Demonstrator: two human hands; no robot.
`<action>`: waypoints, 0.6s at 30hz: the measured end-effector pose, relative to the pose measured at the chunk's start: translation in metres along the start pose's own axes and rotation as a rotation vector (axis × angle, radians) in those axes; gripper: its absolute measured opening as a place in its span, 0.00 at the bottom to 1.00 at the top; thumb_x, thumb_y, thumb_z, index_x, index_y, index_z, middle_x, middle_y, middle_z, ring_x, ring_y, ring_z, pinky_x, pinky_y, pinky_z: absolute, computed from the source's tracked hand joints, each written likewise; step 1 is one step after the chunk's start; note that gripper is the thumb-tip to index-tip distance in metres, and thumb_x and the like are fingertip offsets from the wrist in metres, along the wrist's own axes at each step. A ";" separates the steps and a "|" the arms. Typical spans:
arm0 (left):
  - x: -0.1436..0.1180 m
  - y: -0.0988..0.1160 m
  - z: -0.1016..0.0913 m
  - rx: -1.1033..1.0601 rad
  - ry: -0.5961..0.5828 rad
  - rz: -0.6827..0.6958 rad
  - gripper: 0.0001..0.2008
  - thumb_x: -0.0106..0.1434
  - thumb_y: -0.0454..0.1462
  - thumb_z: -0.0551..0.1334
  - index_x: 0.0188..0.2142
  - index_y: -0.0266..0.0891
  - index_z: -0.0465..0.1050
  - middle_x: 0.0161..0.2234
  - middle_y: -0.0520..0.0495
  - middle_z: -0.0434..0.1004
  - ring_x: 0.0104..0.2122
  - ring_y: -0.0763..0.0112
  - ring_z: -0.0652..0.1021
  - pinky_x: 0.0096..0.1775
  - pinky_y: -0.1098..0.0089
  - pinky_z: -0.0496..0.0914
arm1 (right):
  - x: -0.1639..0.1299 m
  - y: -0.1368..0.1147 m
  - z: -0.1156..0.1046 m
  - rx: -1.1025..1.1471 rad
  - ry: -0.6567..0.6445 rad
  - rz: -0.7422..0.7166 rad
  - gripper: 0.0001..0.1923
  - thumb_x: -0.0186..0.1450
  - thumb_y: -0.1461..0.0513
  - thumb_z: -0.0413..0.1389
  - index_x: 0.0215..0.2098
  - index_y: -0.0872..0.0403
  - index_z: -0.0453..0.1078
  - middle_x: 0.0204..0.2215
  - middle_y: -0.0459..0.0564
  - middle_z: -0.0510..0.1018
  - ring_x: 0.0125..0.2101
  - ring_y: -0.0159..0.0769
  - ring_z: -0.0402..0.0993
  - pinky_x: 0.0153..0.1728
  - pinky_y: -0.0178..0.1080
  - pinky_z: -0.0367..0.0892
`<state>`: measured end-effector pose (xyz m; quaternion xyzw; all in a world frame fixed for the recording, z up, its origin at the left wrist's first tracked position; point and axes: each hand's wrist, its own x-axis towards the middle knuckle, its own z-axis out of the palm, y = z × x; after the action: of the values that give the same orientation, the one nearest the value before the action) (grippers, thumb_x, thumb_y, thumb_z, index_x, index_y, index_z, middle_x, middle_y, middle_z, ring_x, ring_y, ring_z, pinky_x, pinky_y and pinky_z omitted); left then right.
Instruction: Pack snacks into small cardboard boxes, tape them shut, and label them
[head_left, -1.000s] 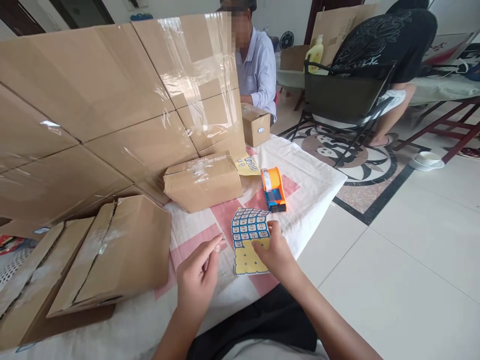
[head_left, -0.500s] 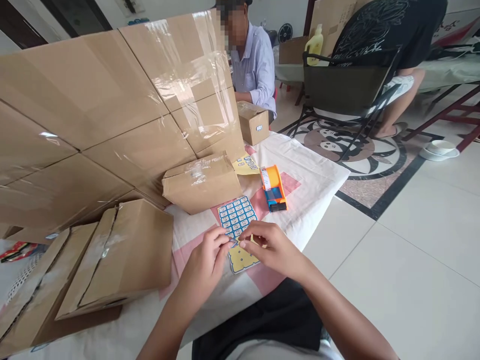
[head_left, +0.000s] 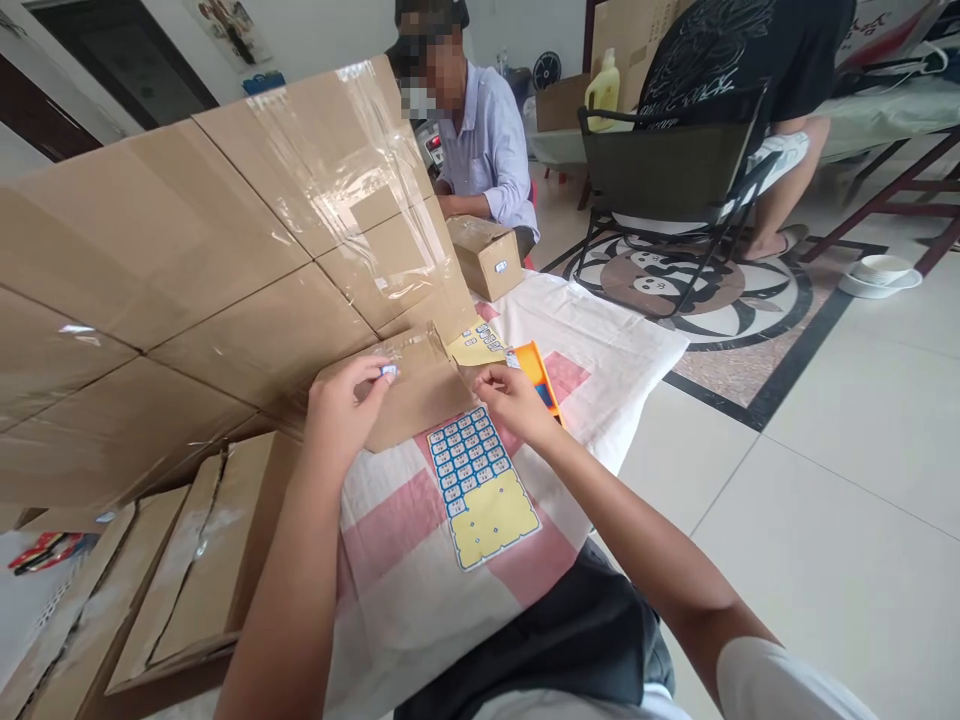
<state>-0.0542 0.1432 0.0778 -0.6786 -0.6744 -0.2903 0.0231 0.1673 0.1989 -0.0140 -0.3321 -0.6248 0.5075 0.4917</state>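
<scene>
Above the taped cardboard box (head_left: 416,385), left hand (head_left: 341,405) pinches a small sticker (head_left: 388,370).

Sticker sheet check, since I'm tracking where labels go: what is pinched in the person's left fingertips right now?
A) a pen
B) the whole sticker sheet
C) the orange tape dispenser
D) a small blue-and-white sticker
D: the left hand pinches a small sticker over the small box, while the sticker sheet lies flat on the table.

We record a home living room used for packing. Evidence: tiled floor (head_left: 825,520) with a panda medallion inlay (head_left: 675,290), folding chair (head_left: 667,170), detergent bottle (head_left: 602,92), picture on the wall (head_left: 229,30). Taped cartons (head_left: 187,260) are stacked on a cloth-covered counter (head_left: 600,330), with 2 other people nearby.
</scene>
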 end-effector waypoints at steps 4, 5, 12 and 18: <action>-0.015 0.011 0.004 -0.163 -0.133 -0.058 0.15 0.68 0.46 0.61 0.51 0.45 0.71 0.42 0.49 0.86 0.40 0.63 0.84 0.41 0.66 0.73 | -0.003 -0.005 0.010 0.023 -0.059 -0.078 0.10 0.66 0.55 0.56 0.38 0.52 0.74 0.29 0.45 0.74 0.27 0.31 0.66 0.31 0.36 0.63; -0.021 0.016 0.004 -0.154 -0.160 -0.056 0.15 0.69 0.46 0.60 0.52 0.45 0.69 0.42 0.48 0.86 0.40 0.63 0.84 0.41 0.66 0.73 | -0.005 -0.009 0.012 0.003 -0.080 -0.122 0.12 0.66 0.54 0.58 0.42 0.52 0.76 0.30 0.45 0.74 0.26 0.31 0.65 0.30 0.36 0.63; -0.033 0.047 -0.005 0.040 -0.227 0.032 0.17 0.71 0.44 0.58 0.57 0.45 0.65 0.44 0.46 0.86 0.42 0.57 0.84 0.42 0.61 0.74 | -0.015 -0.022 0.020 -0.090 -0.035 -0.318 0.08 0.69 0.57 0.57 0.35 0.51 0.75 0.30 0.47 0.75 0.29 0.33 0.68 0.32 0.38 0.64; 0.007 0.020 -0.001 0.381 -0.127 -0.018 0.41 0.60 0.51 0.70 0.68 0.44 0.61 0.66 0.33 0.69 0.64 0.36 0.70 0.58 0.39 0.68 | 0.004 0.011 0.018 0.172 0.162 0.023 0.13 0.66 0.52 0.57 0.31 0.52 0.67 0.26 0.44 0.70 0.26 0.31 0.64 0.30 0.36 0.61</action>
<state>-0.0361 0.1469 0.0888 -0.6728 -0.7232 -0.1145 0.1059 0.1484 0.1998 -0.0240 -0.3356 -0.5332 0.5363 0.5616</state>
